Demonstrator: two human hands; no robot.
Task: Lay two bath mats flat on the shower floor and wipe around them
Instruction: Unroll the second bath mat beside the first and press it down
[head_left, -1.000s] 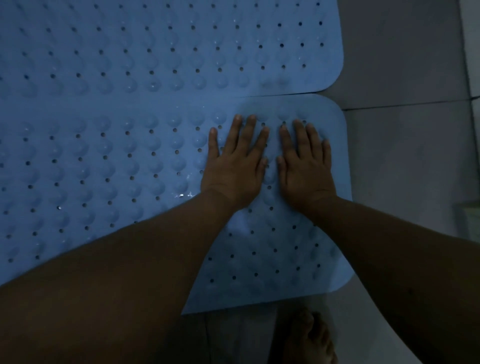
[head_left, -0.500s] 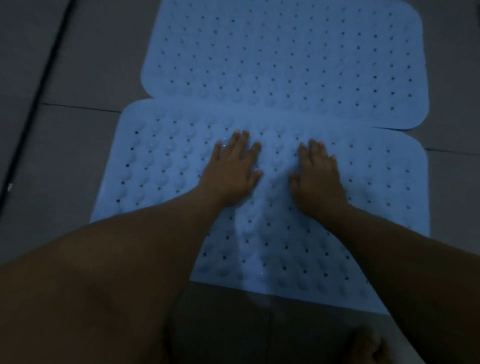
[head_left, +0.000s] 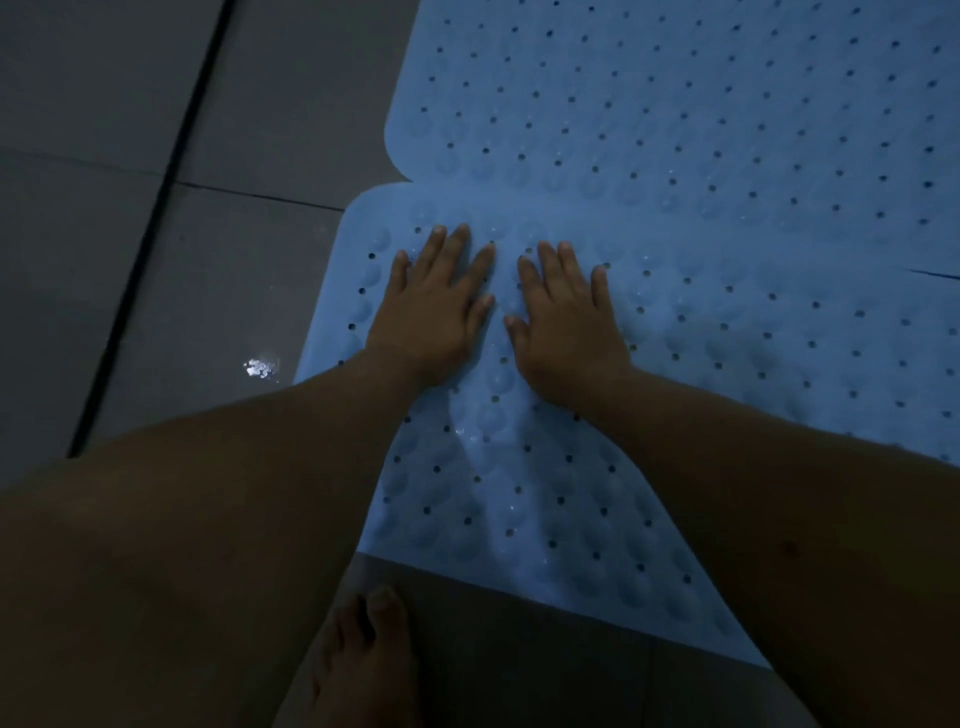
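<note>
Floor: dim grey tiles (head_left: 156, 291) with dark grout lines are seen, and a small wet glint (head_left: 261, 367) lies just beside the near mat's left edge.
Near mat (head_left: 519, 493): pale blue, dotted with holes and suction bumps, it is spread on the tiles in front of a bare foot (head_left: 363, 665).
Far mat (head_left: 675, 104): it is laid beyond the near one, the two edges meeting or slightly overlapping; which lies on top cannot be told.
Left hand (head_left: 436, 312): it is held flat, fingers straight and slightly spread, pressed palm-down on the near mat close to its far left corner; nothing is gripped.
Right hand (head_left: 566, 322): it is likewise laid flat beside the left, nothing grasped.
Step in hand: the near mat is judged to be being pressed down and smoothed so its suckers take hold.
Next move: pressing is likely needed across the remaining area, after which a cloth, not in view, must be fetched for wiping around both mats.
</note>
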